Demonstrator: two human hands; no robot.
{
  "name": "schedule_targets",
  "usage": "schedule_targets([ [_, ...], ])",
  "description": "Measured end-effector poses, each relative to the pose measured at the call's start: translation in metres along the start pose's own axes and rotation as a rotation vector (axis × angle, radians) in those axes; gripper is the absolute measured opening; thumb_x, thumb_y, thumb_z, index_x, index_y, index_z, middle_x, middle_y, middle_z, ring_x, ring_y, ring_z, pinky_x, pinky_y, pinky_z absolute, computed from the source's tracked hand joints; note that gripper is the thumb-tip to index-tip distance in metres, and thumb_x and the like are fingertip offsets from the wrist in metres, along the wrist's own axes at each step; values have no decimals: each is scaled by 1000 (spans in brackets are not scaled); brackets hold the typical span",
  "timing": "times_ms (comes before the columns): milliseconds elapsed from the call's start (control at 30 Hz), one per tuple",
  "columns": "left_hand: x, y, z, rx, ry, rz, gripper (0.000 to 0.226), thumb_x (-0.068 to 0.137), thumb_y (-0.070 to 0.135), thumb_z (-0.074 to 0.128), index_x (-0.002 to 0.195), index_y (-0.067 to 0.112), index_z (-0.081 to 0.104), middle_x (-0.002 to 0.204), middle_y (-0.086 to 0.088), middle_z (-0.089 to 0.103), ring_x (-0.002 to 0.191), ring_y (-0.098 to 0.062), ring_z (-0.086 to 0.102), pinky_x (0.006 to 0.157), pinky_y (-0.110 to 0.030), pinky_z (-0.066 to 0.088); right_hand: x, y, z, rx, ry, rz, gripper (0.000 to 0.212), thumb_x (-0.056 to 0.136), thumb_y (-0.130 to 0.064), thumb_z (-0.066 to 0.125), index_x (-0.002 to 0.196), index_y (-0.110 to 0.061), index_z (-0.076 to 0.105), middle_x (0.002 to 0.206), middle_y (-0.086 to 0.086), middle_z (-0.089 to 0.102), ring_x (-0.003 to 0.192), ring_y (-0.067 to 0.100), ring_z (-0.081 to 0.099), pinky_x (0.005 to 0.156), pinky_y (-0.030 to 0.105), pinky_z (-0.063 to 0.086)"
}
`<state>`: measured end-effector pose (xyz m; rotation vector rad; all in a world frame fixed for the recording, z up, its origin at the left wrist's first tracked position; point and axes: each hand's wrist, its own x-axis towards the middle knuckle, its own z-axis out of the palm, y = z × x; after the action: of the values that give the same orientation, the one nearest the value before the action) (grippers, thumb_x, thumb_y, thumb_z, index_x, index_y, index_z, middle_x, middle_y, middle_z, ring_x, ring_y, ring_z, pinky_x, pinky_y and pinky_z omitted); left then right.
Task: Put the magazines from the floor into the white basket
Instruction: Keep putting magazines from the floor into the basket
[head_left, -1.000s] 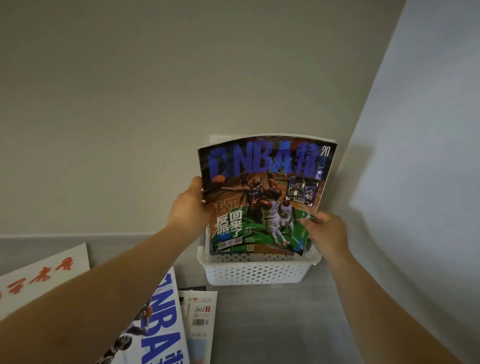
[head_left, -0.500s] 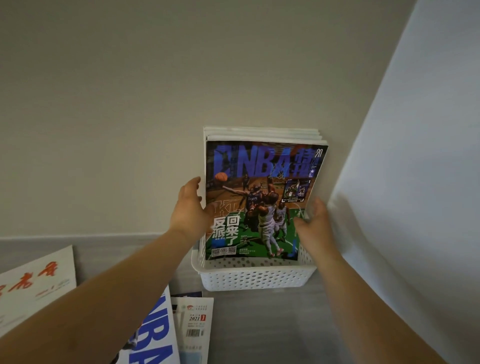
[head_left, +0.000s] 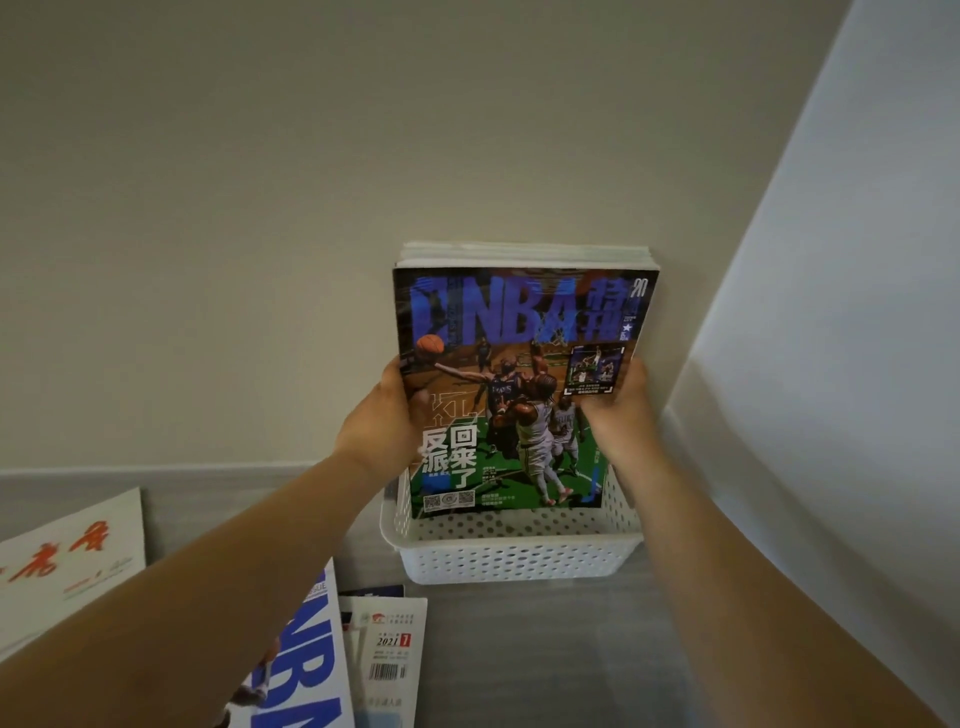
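Observation:
A dark NBA magazine (head_left: 519, 364) with a basketball cover stands upright in the white perforated basket (head_left: 514, 564), in front of other upright magazines (head_left: 524, 254) that lean on the wall. My left hand (head_left: 382, 415) grips its left edge, thumb on the cover. My right hand (head_left: 618, 410) grips its right edge. On the floor at lower left lie a white NBA magazine (head_left: 306, 660), a pale magazine dated 2021 (head_left: 387, 654) and a cream magazine with red characters (head_left: 72, 556).
The basket sits on the grey floor (head_left: 545, 649) against the beige wall (head_left: 311, 182), in a corner beside a white panel (head_left: 841, 338) on the right. A dark cover edge (head_left: 374, 591) pokes out above the 2021 magazine.
The dark NBA magazine went from tilted and bowed to upright and flat in the basket, against the stack behind. Both hands slid higher up its side edges.

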<state>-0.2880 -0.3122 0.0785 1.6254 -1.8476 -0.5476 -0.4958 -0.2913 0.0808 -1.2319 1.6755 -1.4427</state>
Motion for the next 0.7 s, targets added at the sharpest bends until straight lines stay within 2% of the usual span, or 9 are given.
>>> schedule_targets([
  [100, 0, 4, 2, -5, -35, 22, 43, 92, 23, 36, 132, 16, 24, 112, -17, 60, 89, -34, 59, 76, -41, 46, 1, 1, -2, 4, 30, -2, 41, 78, -4, 61, 114, -12, 46, 116, 10, 56, 98, 17, 53, 85, 31, 41],
  [200, -2, 3, -1, -5, -60, 29, 42, 92, 26, 37, 132, 18, 25, 114, -16, 60, 89, -31, 59, 76, -41, 47, -1, 1, -4, -7, 10, 16, 33, 78, -4, 61, 106, -12, 45, 112, 6, 57, 102, 20, 55, 88, 34, 43],
  [300, -9, -2, -8, 12, -124, -11, 54, 91, 35, 38, 139, 21, 18, 133, -15, 48, 108, -33, 55, 92, -47, 45, -9, 0, -6, 9, 13, 7, 39, 79, 3, 54, 106, -22, 42, 105, 1, 56, 98, 18, 54, 83, 29, 40],
  [367, -20, -8, -15, 12, -127, -51, 59, 90, 38, 38, 141, 21, 14, 143, -11, 37, 122, -30, 46, 99, -45, 40, -21, -2, -8, -11, 20, -9, 46, 79, 8, 48, 116, -19, 41, 111, 3, 54, 96, 16, 55, 76, 21, 43],
  [433, -36, -15, -25, 31, -104, -58, 55, 90, 36, 39, 140, 20, 20, 144, -9, 37, 125, -27, 44, 100, -40, 38, -39, -6, -8, -67, 12, -23, 56, 79, 9, 46, 126, -20, 37, 123, 3, 50, 94, 10, 54, 75, 19, 46],
  [533, -69, -34, -49, 2, -86, -92, 43, 90, 29, 44, 132, 19, 39, 137, -8, 46, 120, -23, 48, 98, -33, 38, -71, -14, -4, -209, 24, -28, 60, 83, 1, 49, 136, -18, 28, 142, 5, 38, 104, 13, 49, 95, 32, 37],
  [600, -98, -52, -70, -27, -84, -141, 36, 90, 27, 45, 125, 20, 48, 132, -4, 52, 106, -17, 54, 85, -23, 44, -96, -20, 2, -278, 42, -56, 59, 83, -1, 51, 136, -14, 29, 144, 9, 35, 125, 24, 40, 105, 36, 29],
  [667, -131, -73, -92, -29, -62, -201, 28, 90, 26, 46, 116, 21, 56, 125, -2, 59, 84, -8, 53, 68, -17, 44, -125, -26, 13, -285, 27, -79, 56, 83, -1, 52, 135, -12, 32, 142, 10, 36, 130, 25, 34, 107, 36, 29],
  [700, -148, -83, -103, -32, -39, -236, 25, 89, 23, 47, 111, 19, 59, 120, -4, 62, 79, -8, 52, 69, -20, 43, -141, -28, 21, -287, 8, -87, 55, 83, 0, 52, 134, -11, 33, 141, 11, 37, 128, 25, 37, 105, 35, 32],
])
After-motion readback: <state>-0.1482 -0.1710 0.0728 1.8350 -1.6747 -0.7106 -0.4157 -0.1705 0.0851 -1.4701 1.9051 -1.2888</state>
